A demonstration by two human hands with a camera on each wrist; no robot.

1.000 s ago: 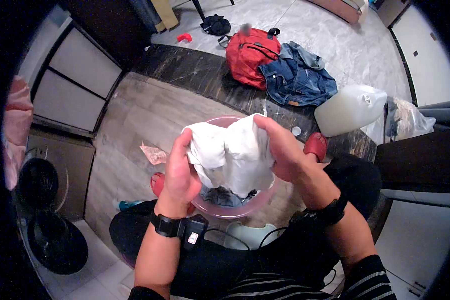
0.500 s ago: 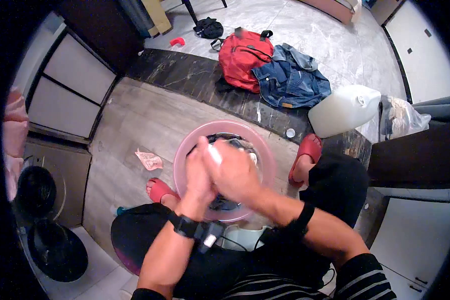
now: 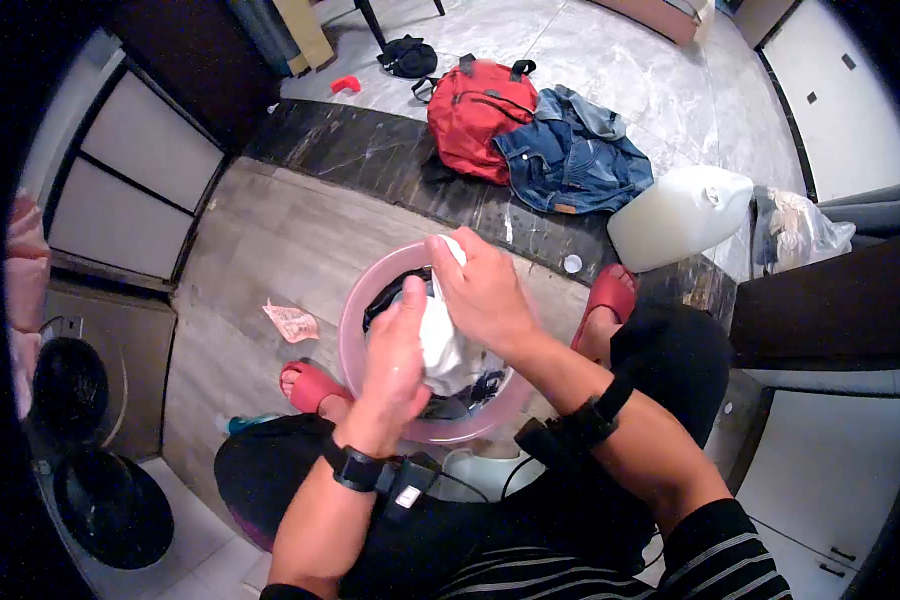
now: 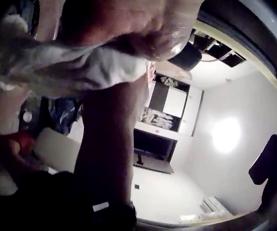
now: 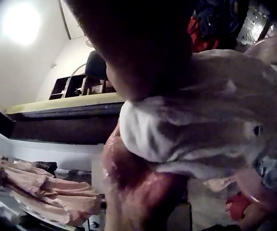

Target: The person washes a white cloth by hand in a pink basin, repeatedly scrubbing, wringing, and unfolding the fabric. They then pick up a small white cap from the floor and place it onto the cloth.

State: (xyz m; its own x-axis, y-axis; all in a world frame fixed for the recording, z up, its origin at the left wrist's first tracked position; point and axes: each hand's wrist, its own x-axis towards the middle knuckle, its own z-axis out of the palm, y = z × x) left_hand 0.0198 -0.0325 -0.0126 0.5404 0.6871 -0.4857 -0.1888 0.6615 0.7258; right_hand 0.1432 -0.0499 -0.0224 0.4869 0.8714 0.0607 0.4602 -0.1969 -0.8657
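Over a pink basin [image 3: 352, 325], both hands hold a bunched white cloth [image 3: 440, 350]. My left hand [image 3: 392, 365] grips its near left side with the thumb pointing up. Slightly higher and to the right, my right hand [image 3: 485, 300] has its fingers curled round the upper part. The wrist views show the white fabric [image 5: 215, 115] stretched in folds between the hands, and wet skin glistens. Dark, wet clothes [image 3: 460, 405] lie inside the basin below; the hands and cloth partly hide them.
Red slippers [image 3: 315, 388] are on the feet beside the basin. Behind, a dark stone step [image 3: 370, 140] bears a red backpack [image 3: 480, 115], a denim garment [image 3: 575, 155] and a large whitish jug [image 3: 680, 220]. A pink paper [image 3: 290, 322] lies on the floor at left.
The white cloth was spread between raised hands; the hands then came together low over the basin. Now they are slightly apart, with the cloth bunched between them.
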